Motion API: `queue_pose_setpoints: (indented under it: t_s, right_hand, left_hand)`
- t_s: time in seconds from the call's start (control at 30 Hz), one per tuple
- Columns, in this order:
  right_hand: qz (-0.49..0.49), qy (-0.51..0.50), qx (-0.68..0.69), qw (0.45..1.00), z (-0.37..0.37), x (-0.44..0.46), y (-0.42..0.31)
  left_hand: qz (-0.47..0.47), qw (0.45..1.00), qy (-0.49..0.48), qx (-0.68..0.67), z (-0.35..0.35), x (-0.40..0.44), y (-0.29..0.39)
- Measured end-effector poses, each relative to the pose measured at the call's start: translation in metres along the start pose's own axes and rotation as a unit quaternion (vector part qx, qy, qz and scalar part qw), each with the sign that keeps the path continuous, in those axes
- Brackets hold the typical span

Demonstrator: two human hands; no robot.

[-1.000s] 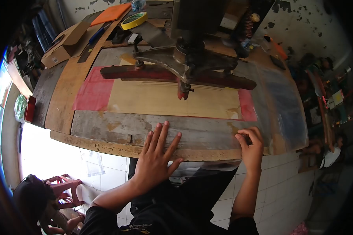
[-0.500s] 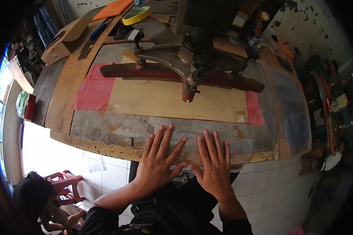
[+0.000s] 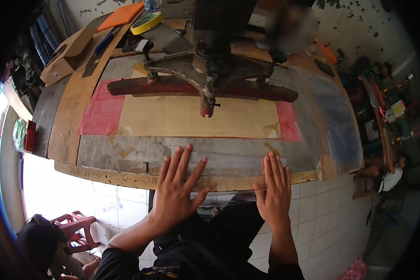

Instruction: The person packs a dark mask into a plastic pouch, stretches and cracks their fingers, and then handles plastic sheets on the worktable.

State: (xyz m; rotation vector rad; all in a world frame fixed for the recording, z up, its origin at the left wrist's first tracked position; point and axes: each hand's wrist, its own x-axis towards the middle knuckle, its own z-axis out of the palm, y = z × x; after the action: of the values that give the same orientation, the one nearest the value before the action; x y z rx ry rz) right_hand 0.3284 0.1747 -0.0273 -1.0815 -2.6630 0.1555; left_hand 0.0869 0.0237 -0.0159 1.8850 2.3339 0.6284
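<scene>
My left hand (image 3: pixel 175 186) lies flat with fingers spread on a clear plastic sheet (image 3: pixel 228 164) at the table's front edge. To its right, my right hand (image 3: pixel 274 189) rests palm down on the same sheet, fingers stretched out and thumb apart. Behind both hands runs a long cream panel (image 3: pixel 172 122) with a pink area (image 3: pixel 100 112) at its left end and another at its right. Above the panel stands a dark metal press arm (image 3: pixel 186 70) with a red-brown bar (image 3: pixel 172 88). The sheet's exact edges are hard to make out.
On the table's back left are a cardboard box (image 3: pixel 63 63), a yellow tape roll (image 3: pixel 146 23) and an orange folder (image 3: pixel 120 17). Bluish plastic (image 3: pixel 333 119) covers the right end. One person (image 3: pixel 39 240) is at the lower left, another (image 3: pixel 393 175) at the far right.
My right hand, pinched near the sheet's right part at first, opened flat beside my left hand, then moved right. My left hand stays spread in place. The view has shifted slightly.
</scene>
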Motion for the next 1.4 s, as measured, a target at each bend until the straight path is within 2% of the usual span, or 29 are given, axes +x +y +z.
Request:
queue_pose_setpoints:
  t_s: [0.2, 0.4, 0.47, 0.5, 0.57, 0.6, 0.73, 0.93, 0.97, 1.0, 1.03, 1.1, 1.17, 1.23, 1.27, 1.3, 1.37, 1.4]
  right_hand:
    - [0.008, 0.033, 0.007, 0.999, 0.009, -0.003, -0.003]
    - [0.003, 0.065, -0.013, 0.998, 0.013, -0.004, -0.006]
    - [0.004, 0.072, -0.008, 0.997, 0.014, -0.005, -0.005]
    - [-0.003, 0.075, -0.005, 0.997, 0.016, -0.005, -0.005]
    - [0.003, 0.083, 0.002, 0.997, 0.018, -0.005, -0.004]
    - [-0.004, 0.085, 0.003, 0.996, 0.02, -0.005, -0.004]
    - [0.001, 0.108, 0.002, 0.994, 0.023, -0.005, -0.003]
    - [-0.007, 0.125, -0.006, 0.992, 0.029, -0.007, 0.001]
    - [-0.006, 0.129, -0.002, 0.992, 0.029, -0.008, 0.001]
    - [-0.011, 0.13, 0.0, 0.991, 0.032, -0.008, 0.004]
    - [-0.02, 0.134, 0.02, 0.991, 0.035, -0.008, 0.008]
    - [-0.038, 0.131, 0.046, 0.99, 0.037, -0.013, 0.013]
    - [-0.058, 0.172, 0.077, 0.98, 0.039, -0.018, 0.013]
    - [-0.075, 0.157, 0.1, 0.98, 0.036, -0.022, 0.01]
    - [-0.078, 0.163, 0.106, 0.978, 0.038, -0.026, 0.012]
    - [-0.081, 0.172, 0.113, 0.975, 0.04, -0.029, 0.014]
    - [-0.072, 0.178, 0.141, 0.971, 0.043, -0.033, 0.02]
    - [-0.078, 0.178, 0.129, 0.972, 0.047, -0.034, 0.025]
  left_hand:
    - [0.02, 1.0, 0.011, -0.002, -0.005, -0.004, -0.005]
    - [0.077, 0.996, 0.039, 0.004, -0.011, -0.004, -0.023]
    - [0.015, 0.991, 0.027, -0.129, -0.008, -0.004, -0.036]
    - [0.011, 0.992, 0.033, -0.125, -0.011, -0.005, -0.036]
    - [-0.035, 0.989, 0.121, -0.083, -0.016, -0.005, -0.031]
    - [-0.018, 0.987, 0.156, -0.024, -0.012, -0.004, -0.034]
    - [0.016, 0.977, 0.201, 0.068, 0.004, -0.007, -0.041]
    - [0.011, 0.978, 0.209, -0.022, -0.016, -0.011, -0.028]
    - [-0.043, 0.959, 0.18, -0.215, -0.022, -0.012, -0.024]
    - [-0.095, 0.901, 0.145, -0.398, -0.025, -0.014, -0.021]
    - [-0.099, 0.901, 0.15, -0.396, -0.027, -0.018, -0.019]
    - [-0.098, 0.853, 0.111, -0.501, -0.028, -0.032, -0.016]
    - [-0.13, 0.866, 0.113, -0.47, -0.032, -0.054, -0.013]
    - [-0.087, 0.849, 0.157, -0.496, -0.05, -0.08, -0.001]
    - [-0.088, 0.879, 0.19, -0.429, -0.064, -0.097, 0.002]
    - [-0.07, 0.865, 0.224, -0.444, -0.07, -0.115, -0.001]
    - [-0.059, 0.878, 0.301, -0.368, -0.082, -0.159, -0.023]
    - [-0.092, 0.869, 0.334, -0.353, -0.094, -0.183, -0.029]
